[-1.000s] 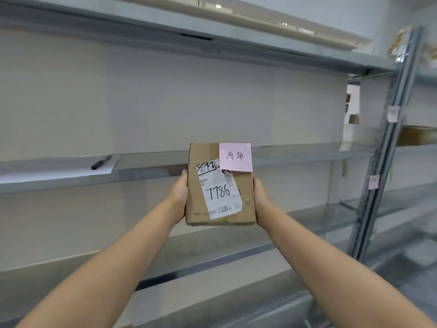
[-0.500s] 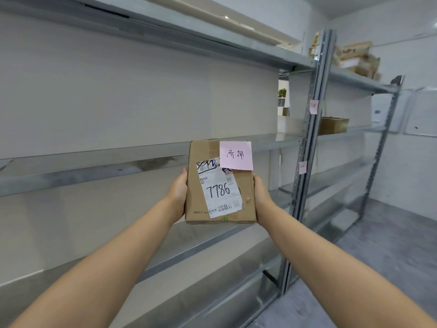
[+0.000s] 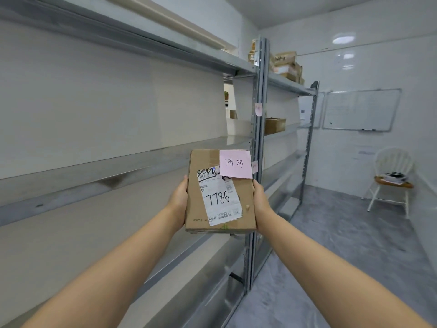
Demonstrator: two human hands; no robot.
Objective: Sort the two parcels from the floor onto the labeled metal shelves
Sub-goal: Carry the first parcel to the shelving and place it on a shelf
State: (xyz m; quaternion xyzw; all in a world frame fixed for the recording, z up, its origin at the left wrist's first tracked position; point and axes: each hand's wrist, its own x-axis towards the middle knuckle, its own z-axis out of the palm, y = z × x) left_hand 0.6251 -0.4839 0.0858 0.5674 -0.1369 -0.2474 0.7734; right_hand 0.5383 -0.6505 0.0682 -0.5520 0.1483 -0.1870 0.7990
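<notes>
I hold a flat brown cardboard parcel [image 3: 246, 197] upright in front of me, at mid-shelf height. It bears a white shipping label reading 7786 and a pink sticky note [image 3: 235, 164] with handwriting at its top right corner. My left hand [image 3: 179, 200] grips its left edge and my right hand [image 3: 260, 201] grips its right edge. The metal shelves [image 3: 94, 171] run along the left wall. Small pink labels [image 3: 258, 109] stick to the upright post [image 3: 260, 91].
A second shelf bay further right holds a brown box [image 3: 274, 125] at mid level and several boxes [image 3: 287, 66] on top. A whiteboard [image 3: 360, 109] hangs on the far wall. A white chair [image 3: 391, 179] stands at the right on the grey floor [image 3: 331, 233].
My view has swung to the right along the shelves, bringing the post, second bay, whiteboard and chair into sight. The parcel stays held in both hands.
</notes>
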